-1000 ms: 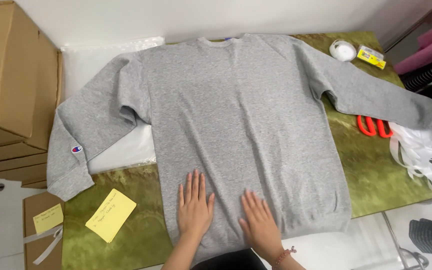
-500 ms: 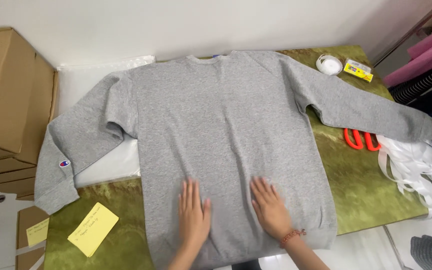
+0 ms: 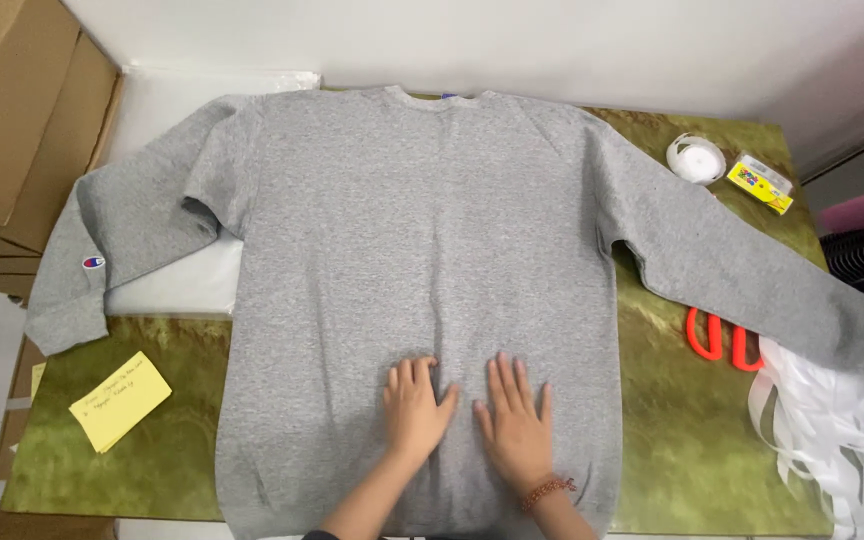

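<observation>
Green table (image 3: pixel 692 440), sweatshirt (image 3: pixel 422 230) under hands (image 3: pixel 467 415)

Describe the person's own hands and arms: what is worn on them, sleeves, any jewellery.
Both forearms are bare, with no sleeves in view. The left hand wears nothing. The right hand has a reddish-brown beaded bracelet at the wrist. No gloves or rings show.

Sweatshirt (image 3: pixel 422 260) heather grey; bench (image 3: pixel 692 440) mottled olive-green; scissors (image 3: pixel 722 340) orange handles; note (image 3: pixel 119 400) yellow; tape roll (image 3: pixel 696 158) white.

Two bare forearms, sleeveless — a reddish-brown beaded bracelet (image 3: pixel 549 489) on the right wrist
</observation>
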